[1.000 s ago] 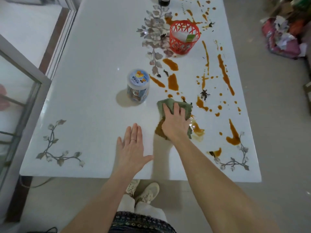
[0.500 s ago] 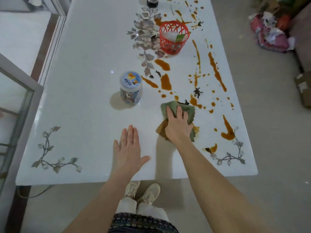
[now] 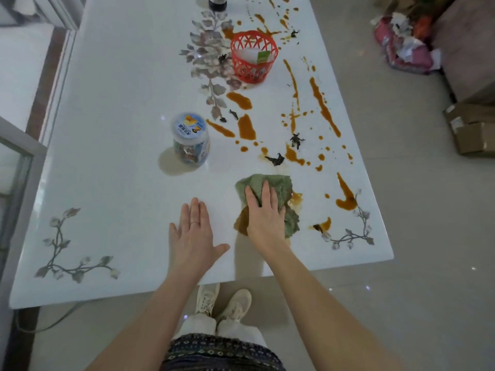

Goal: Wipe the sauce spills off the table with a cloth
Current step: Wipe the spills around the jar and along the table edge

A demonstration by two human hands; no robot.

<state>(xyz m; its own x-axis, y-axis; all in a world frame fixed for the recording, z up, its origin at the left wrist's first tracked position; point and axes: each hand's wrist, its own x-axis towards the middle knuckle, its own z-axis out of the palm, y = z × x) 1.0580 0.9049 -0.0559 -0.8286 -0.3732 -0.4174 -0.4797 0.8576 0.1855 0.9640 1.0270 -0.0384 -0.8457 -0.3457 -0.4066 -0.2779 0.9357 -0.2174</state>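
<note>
— While the right hand (image 3: 263,215) presses the green cloth (image 3: 278,183) down, where is it?
— Near the worktop's (image 3: 112,129) front edge, toward the right corner, over a brown smear. Its fingers (image 3: 266,194) lie straight and close together on the cloth. The left hand (image 3: 194,234) rests flat beside it, thumb out. The sauce spills (image 3: 246,127) streak the worktop beyond.

The jar lid (image 3: 189,126) carries blue printed characters, too blurred to read.

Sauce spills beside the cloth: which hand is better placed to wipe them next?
Right. The right hand presses the green cloth, and the nearest sauce spills lie just right of it and beyond it. The left hand rests flat on bare table, holding nothing.
</note>
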